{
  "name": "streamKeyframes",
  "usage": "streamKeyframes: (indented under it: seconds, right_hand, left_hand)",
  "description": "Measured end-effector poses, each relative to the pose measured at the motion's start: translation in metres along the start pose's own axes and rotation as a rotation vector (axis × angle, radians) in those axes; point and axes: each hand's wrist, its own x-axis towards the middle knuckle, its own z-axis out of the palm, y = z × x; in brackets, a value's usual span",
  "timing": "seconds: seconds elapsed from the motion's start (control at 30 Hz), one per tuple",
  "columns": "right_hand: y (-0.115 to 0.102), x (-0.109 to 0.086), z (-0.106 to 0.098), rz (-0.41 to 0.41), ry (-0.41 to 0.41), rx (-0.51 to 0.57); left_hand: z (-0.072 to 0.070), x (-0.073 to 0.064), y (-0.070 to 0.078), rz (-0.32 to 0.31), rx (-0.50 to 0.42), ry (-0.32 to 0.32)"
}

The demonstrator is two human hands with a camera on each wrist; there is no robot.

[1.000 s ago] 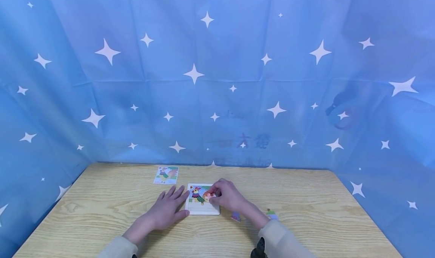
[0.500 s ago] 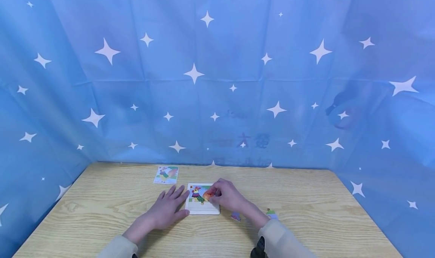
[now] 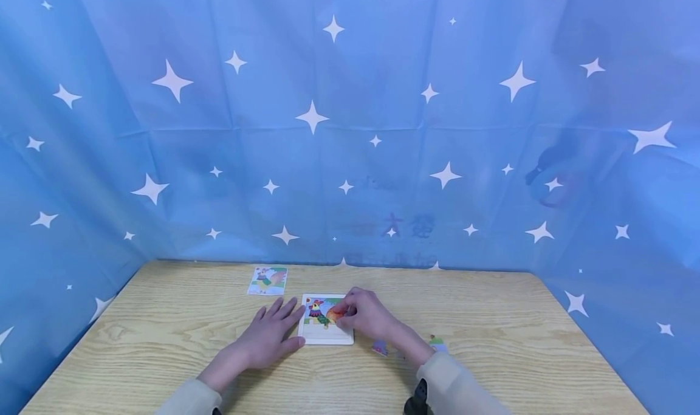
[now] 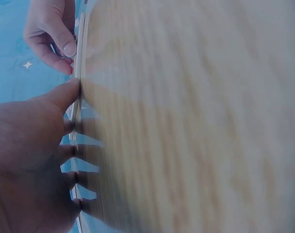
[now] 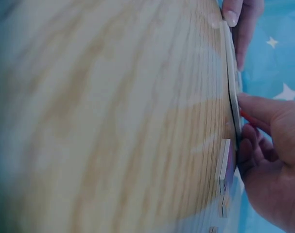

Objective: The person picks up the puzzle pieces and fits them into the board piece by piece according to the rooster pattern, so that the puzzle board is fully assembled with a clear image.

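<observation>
A white-framed jigsaw tray (image 3: 328, 340) lies on the table, its upper part filled with a colourful rooster picture (image 3: 317, 312). My left hand (image 3: 268, 336) lies with spread fingers at the tray's left edge, thumb at the lower left corner. Over the tray's right side, my right hand (image 3: 365, 313) pinches an orange-red puzzle piece (image 3: 335, 312), the rooster's tail, right at the picture. The right wrist view shows a red edge of that puzzle piece (image 5: 251, 118) between thumb and fingers. The bottom strip of the tray shows bare white.
A printed rooster card (image 3: 267, 281) lies behind the left hand. A purple puzzle piece (image 3: 380, 347) and a green-and-lilac one (image 3: 437, 343) lie beside the right forearm. A blue star-patterned curtain (image 3: 350, 147) hangs behind the wooden table (image 3: 492, 324).
The orange-red piece has settled slightly into line with the picture under the right fingers. The left hand stays where it was.
</observation>
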Motion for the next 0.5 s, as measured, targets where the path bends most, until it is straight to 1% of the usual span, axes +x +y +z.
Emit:
streamKeyframes:
  seconds: [0.13, 0.3, 0.37, 0.5]
  right_hand:
    - [-0.001, 0.001, 0.0, -0.002, 0.0, 0.009]
    - [-0.003, 0.0, -0.003, -0.02, -0.015, 0.014]
    - [-0.003, -0.002, -0.006, -0.036, -0.022, 0.022]
    - [-0.003, -0.009, -0.016, -0.033, -0.023, 0.068]
  left_hand:
    - [0.0, 0.0, -0.001, 0.005, 0.005, 0.004]
    - [0.003, 0.002, -0.006, -0.011, 0.02, 0.007]
    - [0.004, 0.003, -0.007, -0.011, 0.02, 0.009]
    - [0.004, 0.002, -0.006, -0.012, 0.006, 0.006]
